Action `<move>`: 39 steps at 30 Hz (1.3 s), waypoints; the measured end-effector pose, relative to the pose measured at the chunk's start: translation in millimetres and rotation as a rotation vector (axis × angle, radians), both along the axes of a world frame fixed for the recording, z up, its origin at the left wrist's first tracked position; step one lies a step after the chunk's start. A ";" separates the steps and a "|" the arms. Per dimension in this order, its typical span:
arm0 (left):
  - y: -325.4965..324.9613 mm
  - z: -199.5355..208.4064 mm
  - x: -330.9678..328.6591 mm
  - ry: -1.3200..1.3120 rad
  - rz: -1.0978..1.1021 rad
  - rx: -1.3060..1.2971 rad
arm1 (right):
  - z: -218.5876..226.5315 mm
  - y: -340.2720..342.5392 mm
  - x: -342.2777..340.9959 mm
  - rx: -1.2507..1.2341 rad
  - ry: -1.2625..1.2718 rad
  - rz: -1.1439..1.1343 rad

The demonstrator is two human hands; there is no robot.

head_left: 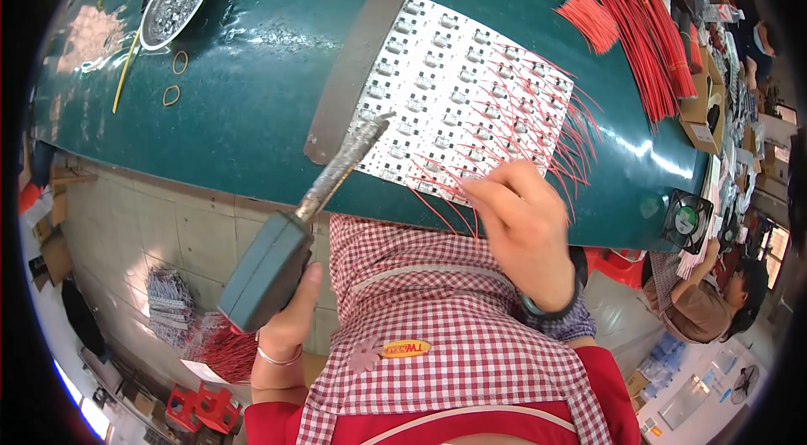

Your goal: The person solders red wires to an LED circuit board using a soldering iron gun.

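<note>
At a green worktable (pixel 244 92), a person in a checked apron works a white panel of small circuit boards (pixel 429 121) that lies in the upper middle of the frame, beyond both hands. The left hand (pixel 292 310), lower left, wraps the handle of a grey-green soldering tool (pixel 267 268), its fingers mostly hidden behind the body. The tool's long axis slants from lower left to upper right, its tip over the panel's left half; whether tip and panel touch cannot be told. The right hand (pixel 530 226), right of center, is the nearer to the panel, its thumb and forefinger pressed together at the lower edge; whether a wire sits between them is unclear. Thin red wires (pixel 521 109) fan across the panel's right half, well apart from the tip, their loose ends spilling toward the right.
</note>
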State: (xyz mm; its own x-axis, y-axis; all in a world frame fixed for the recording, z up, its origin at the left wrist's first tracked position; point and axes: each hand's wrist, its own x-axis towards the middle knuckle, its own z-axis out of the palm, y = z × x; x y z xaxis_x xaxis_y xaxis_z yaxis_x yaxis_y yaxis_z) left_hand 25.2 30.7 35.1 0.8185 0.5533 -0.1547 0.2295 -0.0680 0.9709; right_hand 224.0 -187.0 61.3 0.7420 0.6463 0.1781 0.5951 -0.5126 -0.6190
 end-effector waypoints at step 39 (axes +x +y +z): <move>-2.9 -1.7 30.7 0.002 -0.261 0.389 | -53.6 41.8 0.4 0.135 -0.168 -0.083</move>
